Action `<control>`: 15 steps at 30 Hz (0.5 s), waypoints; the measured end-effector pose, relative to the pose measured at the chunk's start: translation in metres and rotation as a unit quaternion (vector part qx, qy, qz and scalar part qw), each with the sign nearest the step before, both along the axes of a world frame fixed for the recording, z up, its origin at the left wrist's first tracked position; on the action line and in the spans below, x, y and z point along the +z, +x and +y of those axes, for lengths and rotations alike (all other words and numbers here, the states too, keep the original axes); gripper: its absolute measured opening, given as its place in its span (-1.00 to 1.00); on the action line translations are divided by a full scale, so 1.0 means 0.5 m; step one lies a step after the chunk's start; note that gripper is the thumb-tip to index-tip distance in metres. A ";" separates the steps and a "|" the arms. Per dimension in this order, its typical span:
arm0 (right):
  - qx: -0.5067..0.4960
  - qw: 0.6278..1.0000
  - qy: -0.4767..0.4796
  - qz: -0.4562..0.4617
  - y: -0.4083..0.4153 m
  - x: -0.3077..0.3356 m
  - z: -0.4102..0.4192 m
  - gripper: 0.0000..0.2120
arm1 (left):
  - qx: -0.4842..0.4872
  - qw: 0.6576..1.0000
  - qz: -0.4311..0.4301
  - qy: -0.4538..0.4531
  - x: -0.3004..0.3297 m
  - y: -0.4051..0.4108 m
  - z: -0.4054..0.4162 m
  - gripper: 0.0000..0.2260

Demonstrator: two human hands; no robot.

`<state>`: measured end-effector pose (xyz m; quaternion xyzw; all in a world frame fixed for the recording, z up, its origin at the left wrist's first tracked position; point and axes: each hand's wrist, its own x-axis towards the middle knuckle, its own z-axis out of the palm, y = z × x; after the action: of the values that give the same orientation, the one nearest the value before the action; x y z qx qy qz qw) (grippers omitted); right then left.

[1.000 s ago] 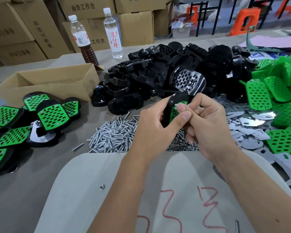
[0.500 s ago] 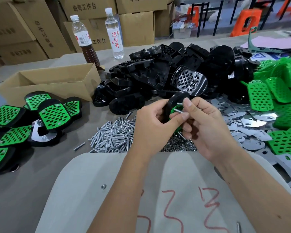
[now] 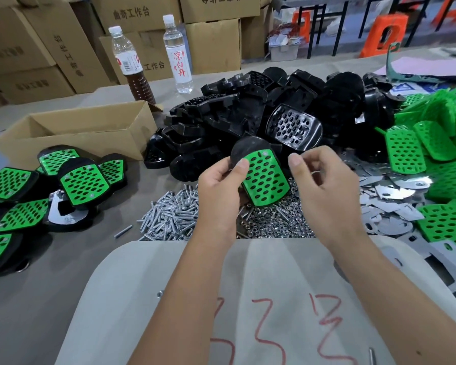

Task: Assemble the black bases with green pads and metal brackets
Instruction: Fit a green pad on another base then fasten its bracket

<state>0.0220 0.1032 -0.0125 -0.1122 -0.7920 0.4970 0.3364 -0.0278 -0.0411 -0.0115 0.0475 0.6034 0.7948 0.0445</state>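
Head view shows us our left hand (image 3: 217, 191) gripping a black base (image 3: 248, 151) with its green pad (image 3: 265, 177) facing up, above the screws (image 3: 169, 219). Our right hand (image 3: 324, 185), just right of it, has curled fingers (image 3: 295, 162); whether they pinch anything, we cannot tell.

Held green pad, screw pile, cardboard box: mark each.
held green pad (image 3: 265, 180), head view, middle of its perforated face
screw pile (image 3: 171, 214), head view, centre of the heap
cardboard box (image 3: 95, 140), head view, front wall
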 end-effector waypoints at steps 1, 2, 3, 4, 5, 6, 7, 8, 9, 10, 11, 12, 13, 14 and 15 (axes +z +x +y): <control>-0.001 1.000 0.013 -0.004 0.000 0.000 0.000 -0.81 | -0.001 1.000 -0.008 0.006 0.000 -0.001 0.000 -0.82; -0.017 1.000 0.024 -0.005 0.000 0.000 0.003 -0.81 | 0.002 1.000 -0.017 0.012 0.000 -0.002 0.000 -0.82; -0.043 0.999 0.031 -0.007 -0.001 -0.001 0.009 -0.83 | 0.009 0.999 -0.028 0.018 0.000 -0.004 -0.001 -0.81; -0.072 0.997 0.031 -0.010 -0.002 -0.001 0.019 -0.85 | 0.019 0.999 -0.039 0.025 0.001 -0.007 -0.002 -0.79; -0.098 0.995 0.020 -0.011 -0.003 -0.001 0.030 -0.87 | 0.028 0.998 -0.048 0.032 0.002 -0.009 -0.004 -0.78; -0.122 0.993 0.003 -0.012 -0.004 -0.001 0.040 -0.88 | 0.038 0.997 -0.055 0.036 0.003 -0.011 -0.006 -0.78; -0.142 0.990 -0.009 -0.013 -0.004 -0.001 0.050 -0.88 | 0.049 0.996 -0.059 0.036 0.004 -0.012 -0.008 -0.79; -0.154 0.988 -0.013 -0.015 -0.004 -0.001 0.057 -0.89 | 0.061 0.996 -0.061 0.034 0.005 -0.013 -0.010 -0.79; -0.160 0.987 -0.009 -0.021 -0.004 -0.001 0.062 -0.89 | 0.076 0.995 -0.062 0.033 0.006 -0.015 -0.012 -0.80; -0.161 0.986 0.003 -0.028 -0.003 -0.001 0.064 -0.91 | 0.091 0.993 -0.061 0.034 0.007 -0.016 -0.014 -0.79; -0.161 0.986 0.022 -0.039 -0.002 -0.002 0.066 -0.92 | 0.104 0.992 -0.060 0.036 0.007 -0.018 -0.016 -0.78; -0.161 0.984 0.051 -0.054 -0.002 -0.004 0.068 -0.92 | 0.112 0.991 -0.058 0.036 0.009 -0.018 -0.017 -0.77; -0.163 0.980 0.087 -0.076 -0.001 -0.006 0.069 -0.90 | 0.116 0.991 -0.054 0.036 0.010 -0.017 -0.017 -0.75; -0.168 0.972 0.126 -0.105 -0.001 -0.008 0.071 -0.87 | 0.119 0.991 -0.051 0.035 0.011 -0.015 -0.015 -0.74; -0.176 0.961 0.164 -0.137 -0.001 -0.010 0.072 -0.82 | 0.122 0.991 -0.047 0.037 0.012 -0.013 -0.014 -0.75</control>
<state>0.0216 0.1391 -0.0175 -0.2599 -0.8688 0.2734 0.3208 -0.0344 -0.0480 -0.0053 -0.0621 0.5723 0.8173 -0.0260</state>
